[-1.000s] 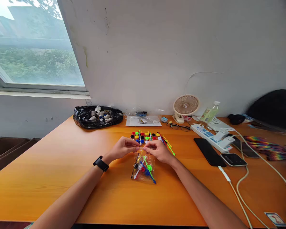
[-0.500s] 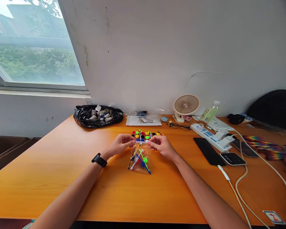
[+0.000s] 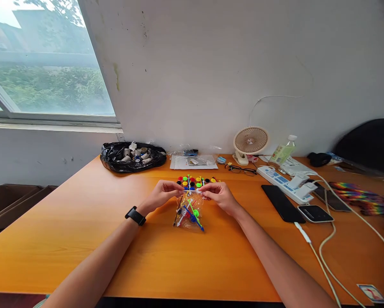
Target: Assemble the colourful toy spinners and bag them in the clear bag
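Head view: both hands pinch upright bag (image 3: pixel 189 212) by its top edge.

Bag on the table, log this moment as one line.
left hand: pinching bag top | right hand: pinching bag top | bag: clear, colourful pieces inside, bottom on table

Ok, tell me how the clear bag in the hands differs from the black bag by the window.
The clear bag is small and see-through, showing colourful plastic pieces; the black bag is larger and opaque, holding pale rolls. The clear bag is pinched at its top by both hands; the black bag lies open, untouched. Both rest on the orange table.
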The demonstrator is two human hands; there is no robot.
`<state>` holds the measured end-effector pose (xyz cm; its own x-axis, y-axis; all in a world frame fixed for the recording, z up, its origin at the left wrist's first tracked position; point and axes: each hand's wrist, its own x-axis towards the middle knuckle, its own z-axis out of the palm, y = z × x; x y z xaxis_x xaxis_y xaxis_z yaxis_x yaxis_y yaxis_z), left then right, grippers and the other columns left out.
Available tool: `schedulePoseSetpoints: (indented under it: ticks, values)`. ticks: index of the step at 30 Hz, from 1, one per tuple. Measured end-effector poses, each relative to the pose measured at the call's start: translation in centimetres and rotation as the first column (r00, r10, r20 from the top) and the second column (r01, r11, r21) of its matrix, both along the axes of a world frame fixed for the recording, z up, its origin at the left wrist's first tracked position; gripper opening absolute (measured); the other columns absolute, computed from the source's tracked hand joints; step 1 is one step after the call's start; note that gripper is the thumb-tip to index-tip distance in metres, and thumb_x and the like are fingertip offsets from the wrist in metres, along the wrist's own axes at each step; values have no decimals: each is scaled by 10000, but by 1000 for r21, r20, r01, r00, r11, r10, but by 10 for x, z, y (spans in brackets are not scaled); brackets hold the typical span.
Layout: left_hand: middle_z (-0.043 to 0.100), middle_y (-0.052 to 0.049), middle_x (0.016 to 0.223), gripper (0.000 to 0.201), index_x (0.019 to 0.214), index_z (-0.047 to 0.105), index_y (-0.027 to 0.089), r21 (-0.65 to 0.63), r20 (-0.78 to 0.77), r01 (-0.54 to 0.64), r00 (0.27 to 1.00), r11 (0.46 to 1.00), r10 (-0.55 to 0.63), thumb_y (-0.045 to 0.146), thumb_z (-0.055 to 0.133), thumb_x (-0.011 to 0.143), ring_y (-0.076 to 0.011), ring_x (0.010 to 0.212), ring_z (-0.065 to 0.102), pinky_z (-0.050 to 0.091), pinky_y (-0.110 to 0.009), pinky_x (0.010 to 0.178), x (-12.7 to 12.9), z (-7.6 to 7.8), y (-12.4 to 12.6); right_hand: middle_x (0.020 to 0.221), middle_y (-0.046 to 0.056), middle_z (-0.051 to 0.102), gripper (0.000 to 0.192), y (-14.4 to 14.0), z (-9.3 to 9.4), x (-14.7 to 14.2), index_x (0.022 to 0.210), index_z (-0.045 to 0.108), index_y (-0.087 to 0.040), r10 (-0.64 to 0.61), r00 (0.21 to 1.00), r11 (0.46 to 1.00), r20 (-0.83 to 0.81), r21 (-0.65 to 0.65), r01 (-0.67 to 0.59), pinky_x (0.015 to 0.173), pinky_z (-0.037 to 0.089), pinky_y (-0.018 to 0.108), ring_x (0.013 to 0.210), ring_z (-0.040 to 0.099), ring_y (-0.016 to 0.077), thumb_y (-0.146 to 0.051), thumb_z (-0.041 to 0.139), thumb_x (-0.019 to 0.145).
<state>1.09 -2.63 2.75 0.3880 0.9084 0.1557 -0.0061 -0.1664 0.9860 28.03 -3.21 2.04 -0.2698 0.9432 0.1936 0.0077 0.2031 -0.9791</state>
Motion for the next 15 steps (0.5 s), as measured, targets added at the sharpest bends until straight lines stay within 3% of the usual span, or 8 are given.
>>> schedulePoseSetpoints:
  ticks: [5, 10, 15]
  values:
    - [828, -104, 914, 248, 918, 862, 156, -23, -25, -66, 998, 998, 65, 358, 858, 774, -224, 853, 748, 576, -318, 833, 1, 1, -2, 770, 51, 781, 147, -3, 2, -2, 859, 869, -227, -36, 999, 998, 9, 48, 36, 643, 525, 283, 656, 644, 155, -300, 778, 770]
    - [818, -103, 882, 298, 864, 855, 140, 2, -65, -49, 997, 999, 49, 428, 864, 791, -194, 772, 715, 553, -288, 740, 1, -3, -2, 836, 72, 797, 131, -4, 1, -2, 828, 850, -210, -64, 993, 993, 100, 108, 53, 669, 517, 297, 726, 679, 185, -309, 787, 771]
    - [817, -101, 921, 351, 914, 840, 131, -32, 21, -15, 1000, 999, 16, 413, 928, 726, -184, 789, 715, 556, -282, 765, 7, -7, -3, 835, 49, 768, 357, -6, 3, -6, 1028, 823, -195, -13, 982, 996, 188, 89, -3, 610, 478, 274, 681, 634, 166, -472, 810, 802]
